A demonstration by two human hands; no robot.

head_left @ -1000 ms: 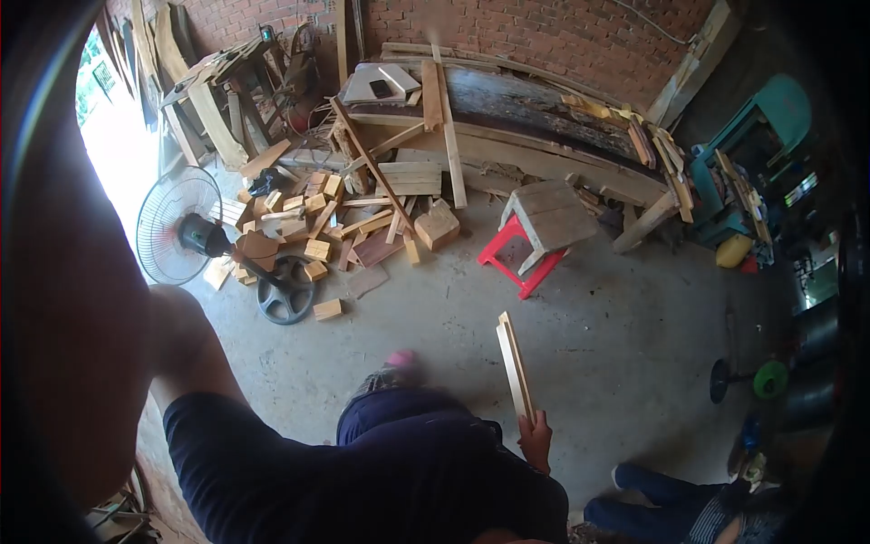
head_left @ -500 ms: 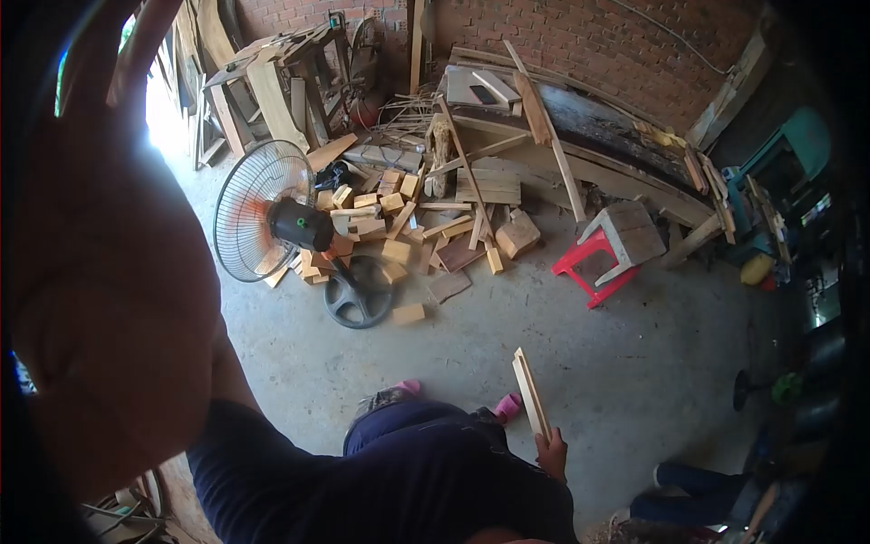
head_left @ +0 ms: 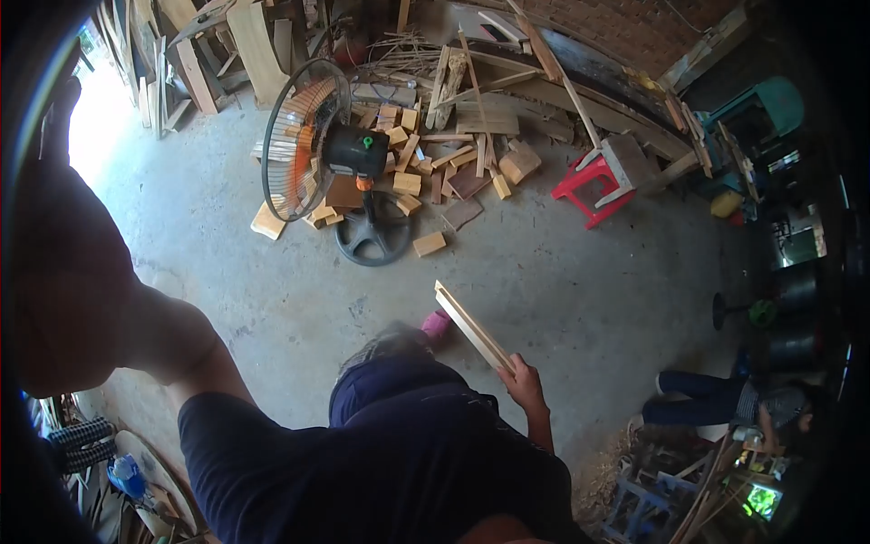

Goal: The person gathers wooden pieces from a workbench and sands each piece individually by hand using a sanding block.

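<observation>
Over the last second the person's right hand [head_left: 524, 385] has swung the long, pale, straight-edged wooden strip [head_left: 476, 328] from nearly straight ahead to a slant, its far tip now aimed towards the round base of the black-and-orange wire-caged pedestal fan [head_left: 356, 150]. The view has turned too, showing more of the dark-trousered co-worker [head_left: 698, 397] low on the right. As a judgement, the strip is being carried rather than worked, since it touches nothing but the hand. That grip is closed around the near end, so the strip hangs over the smooth grey concrete floor [head_left: 562, 290], beyond the single pink slipper [head_left: 436, 325] that shows. A lengthwise step or groove runs along the strip (whether it is one profiled piece or two laid together cannot be told). The left hand [head_left: 72, 272] is raised so near the lens that it looms as a dark blur; how wide its fingers stand, or whether they hold anything, cannot be told. Past the fan lies a jumbled heap of squared, honey-coloured wooden blocks [head_left: 408, 184], sharp-cornered and sawn flat, and to their right a glossy red plastic stool [head_left: 573, 192] meets a dull, weathered, square-topped wooden stool [head_left: 632, 163].
</observation>
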